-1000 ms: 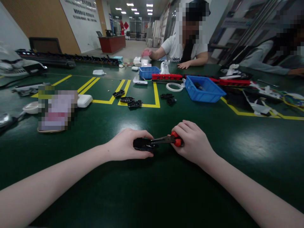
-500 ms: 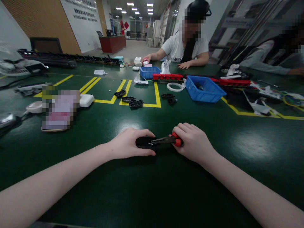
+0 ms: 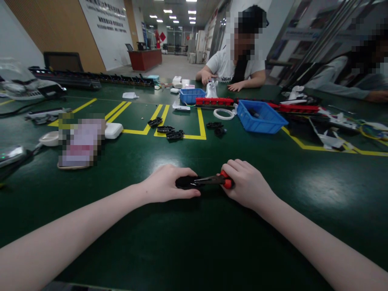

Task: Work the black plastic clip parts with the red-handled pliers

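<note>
My left hand is closed around a small black plastic part that rests on the dark green table. My right hand grips red-handled pliers. The dark jaws of the pliers point left and touch the black part. Both hands sit close together near the middle of the table, right in front of me.
Further off, several loose black parts lie on yellow floor-style markings. Two blue bins, a white tape ring and red strips stand beyond. A white case lies left. Two other people sit at the far side.
My hands and the pliers have stayed almost still. The view has tilted slightly. The person opposite has drawn a hand back from the white box.
</note>
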